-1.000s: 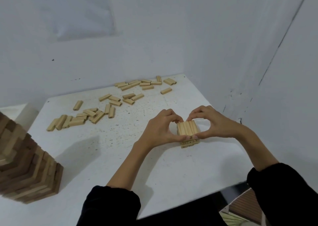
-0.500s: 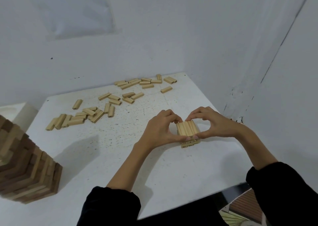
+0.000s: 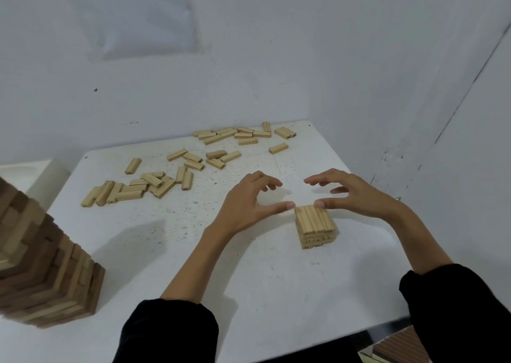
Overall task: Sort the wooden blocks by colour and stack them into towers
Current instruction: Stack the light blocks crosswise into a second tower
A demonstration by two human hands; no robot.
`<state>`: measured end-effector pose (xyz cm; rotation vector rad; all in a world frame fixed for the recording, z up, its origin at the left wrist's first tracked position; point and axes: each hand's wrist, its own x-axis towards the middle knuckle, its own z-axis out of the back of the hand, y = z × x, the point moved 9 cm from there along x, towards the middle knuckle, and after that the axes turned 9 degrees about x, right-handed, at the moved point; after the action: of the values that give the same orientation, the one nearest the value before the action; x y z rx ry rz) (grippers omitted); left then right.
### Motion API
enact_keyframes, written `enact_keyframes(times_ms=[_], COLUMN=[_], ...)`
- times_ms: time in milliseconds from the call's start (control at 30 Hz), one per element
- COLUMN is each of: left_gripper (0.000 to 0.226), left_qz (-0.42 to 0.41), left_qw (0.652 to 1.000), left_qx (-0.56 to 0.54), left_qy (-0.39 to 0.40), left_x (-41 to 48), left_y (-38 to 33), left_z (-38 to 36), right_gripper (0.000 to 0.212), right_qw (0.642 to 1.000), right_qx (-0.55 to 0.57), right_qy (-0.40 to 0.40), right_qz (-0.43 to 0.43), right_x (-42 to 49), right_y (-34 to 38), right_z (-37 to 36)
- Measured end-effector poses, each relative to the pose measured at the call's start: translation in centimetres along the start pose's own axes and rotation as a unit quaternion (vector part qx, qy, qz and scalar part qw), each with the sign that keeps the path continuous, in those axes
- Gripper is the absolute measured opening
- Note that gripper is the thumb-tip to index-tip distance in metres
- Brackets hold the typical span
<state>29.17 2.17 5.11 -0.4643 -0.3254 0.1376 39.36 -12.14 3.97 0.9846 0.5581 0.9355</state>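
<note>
A short stack of light wooden blocks stands on the white table, a few layers high. My left hand hovers just behind and left of it, fingers spread and relaxed, holding nothing. My right hand hovers behind and right of it, also spread and holding nothing. Both thumbs point toward the stack's far top edge; I cannot tell whether they touch it. Several loose light blocks lie scattered across the far half of the table, with more near the back wall.
A tall tower of dark and mixed brown blocks stands at the table's left front. White walls close the back and right sides. The table's front edge runs by my black sleeves. A white ledge sits at far left.
Both hands have let go of the light stack and moved up and apart, away from its sides. The stack stays in place.
</note>
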Motion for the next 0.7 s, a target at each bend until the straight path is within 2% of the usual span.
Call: enact_keyframes(times_ms=[100,233,367,500,633,700], left_gripper=[0.063,0.036,0.058,0.044,0.044,0.045], left_qz=[0.036,0.091,0.163,0.213,0.19,0.184], left_qw=[0.999,0.991,0.969,0.949,0.95,0.948], left_qx=[-0.003,0.021,0.082,0.118,0.161,0.18], left_qy=[-0.035,-0.097,-0.165,-0.199,-0.188,-0.188], left_x=[1.0,3.0,4.5,5.0,6.3,6.9], left_y=[2.9,7.7,12.6,15.1,15.7,16.0], left_z=[1.2,2.3,2.6,1.7,1.2,1.2], right_gripper=[0.039,0.039,0.053,0.058,0.045,0.037], right_qw=[0.999,0.997,0.987,0.962,0.948,0.947], right_qx=[0.02,-0.005,-0.085,-0.197,-0.271,-0.264], right_qy=[-0.032,-0.074,-0.134,-0.188,-0.169,-0.175], right_qz=[0.003,0.006,-0.016,-0.006,0.022,0.045], right_x=[2.1,6.8,11.6,14.7,16.8,17.0], right_y=[-0.4,-2.2,-5.2,-6.0,-5.7,-5.4], right_z=[0.2,0.5,1.1,1.9,1.5,1.4])
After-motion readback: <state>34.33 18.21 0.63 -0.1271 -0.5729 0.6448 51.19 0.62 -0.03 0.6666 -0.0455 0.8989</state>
